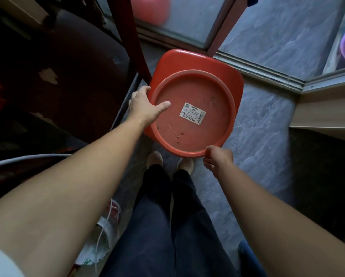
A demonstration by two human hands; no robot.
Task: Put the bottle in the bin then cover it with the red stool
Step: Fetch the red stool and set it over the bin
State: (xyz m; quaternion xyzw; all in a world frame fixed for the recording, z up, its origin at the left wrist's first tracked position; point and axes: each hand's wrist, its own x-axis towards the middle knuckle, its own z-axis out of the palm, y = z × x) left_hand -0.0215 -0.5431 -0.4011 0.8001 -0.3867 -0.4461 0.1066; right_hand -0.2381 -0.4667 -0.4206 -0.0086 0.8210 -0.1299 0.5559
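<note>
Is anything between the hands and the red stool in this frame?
No. Both hands are already on the red stool: the left hand grips its left edge, thumb lying on the round top, and the right hand pinches the near rim. No bin or bottle can be seen.
</note>
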